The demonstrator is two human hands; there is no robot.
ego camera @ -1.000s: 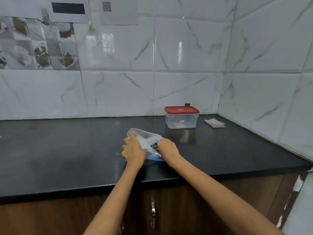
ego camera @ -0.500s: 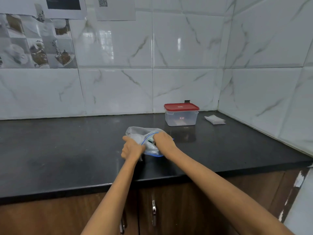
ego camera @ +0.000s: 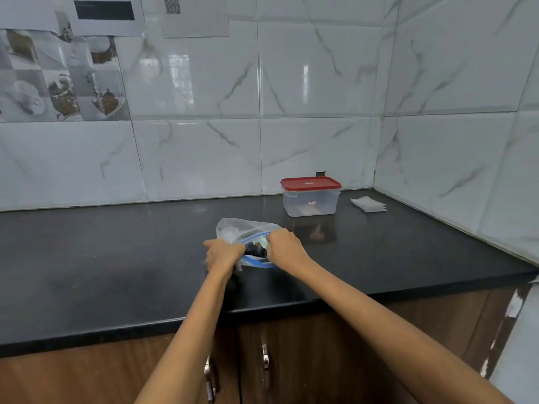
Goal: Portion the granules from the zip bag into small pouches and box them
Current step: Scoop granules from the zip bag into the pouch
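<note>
The zip bag (ego camera: pixel 244 232) lies crumpled on the black worktop (ego camera: pixel 116 258), clear plastic with a blue zip rim pulled open, dark granules (ego camera: pixel 256 249) showing inside. We see the left hand (ego camera: pixel 223 256) gripping its left edge, the right hand (ego camera: pixel 284 247) its right. Farther right stand a red-lidded box (ego camera: pixel 311 196) and white pouches (ego camera: pixel 369 203).

Lidded box (ego camera: pixel 310 196) and pouches (ego camera: pixel 369 204) back right.
</note>
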